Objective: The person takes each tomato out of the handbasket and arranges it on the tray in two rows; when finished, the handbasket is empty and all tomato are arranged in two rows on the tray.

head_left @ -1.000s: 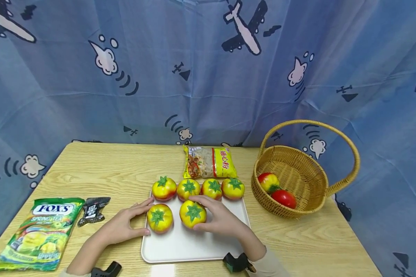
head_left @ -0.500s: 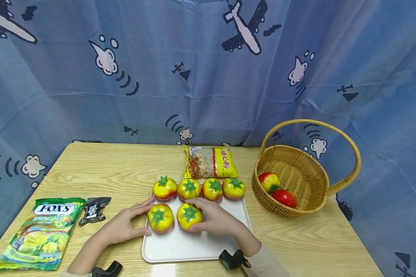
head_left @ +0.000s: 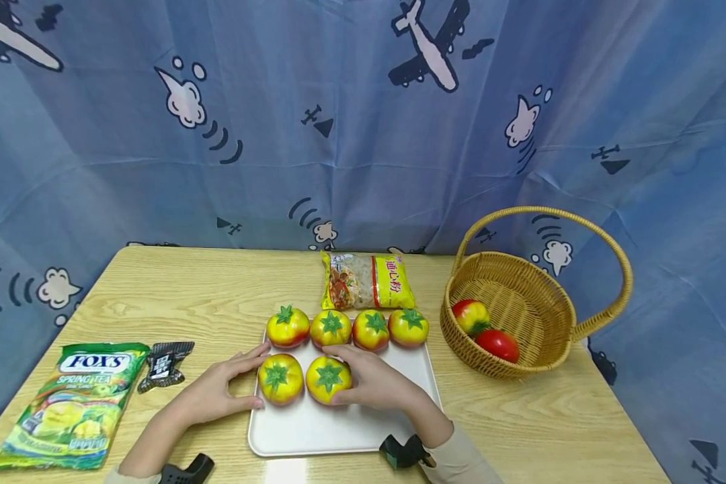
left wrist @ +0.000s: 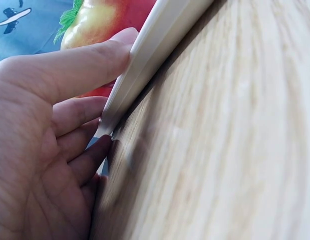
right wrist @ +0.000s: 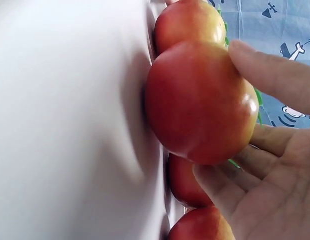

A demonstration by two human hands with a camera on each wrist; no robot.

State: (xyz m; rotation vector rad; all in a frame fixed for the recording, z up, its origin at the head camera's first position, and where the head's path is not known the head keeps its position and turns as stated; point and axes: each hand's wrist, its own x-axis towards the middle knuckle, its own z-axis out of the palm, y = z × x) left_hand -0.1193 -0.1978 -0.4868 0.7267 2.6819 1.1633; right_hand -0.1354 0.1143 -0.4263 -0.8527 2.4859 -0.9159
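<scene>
My right hand (head_left: 378,382) holds a yellow-red toy tomato (head_left: 325,388) with a green star-shaped leaf, thumb and fingers around its right side. In the right wrist view this toy tomato (right wrist: 200,102) sits at the white surface, the thumb on one side and fingers on the other. A second toy tomato (head_left: 276,388) stands just left of it on the white tray (head_left: 333,433). My left hand (head_left: 220,390) rests at the tray's left edge, fingers extended. The left wrist view shows the thumb and fingers of the left hand (left wrist: 59,110) touching the rim.
Several toy tomatoes (head_left: 287,327) line the tray's far edge. Behind them lies a pasta bag (head_left: 366,282). A wicker basket (head_left: 550,323) with a tall handle holds red and yellow toy produce (head_left: 497,345) on the right. A candy bag (head_left: 72,410) and small black packet (head_left: 163,366) lie left.
My right hand has moved slightly left with the toy tomato, bringing it closer to the one on its left. The left hand has stayed at the tray's edge.
</scene>
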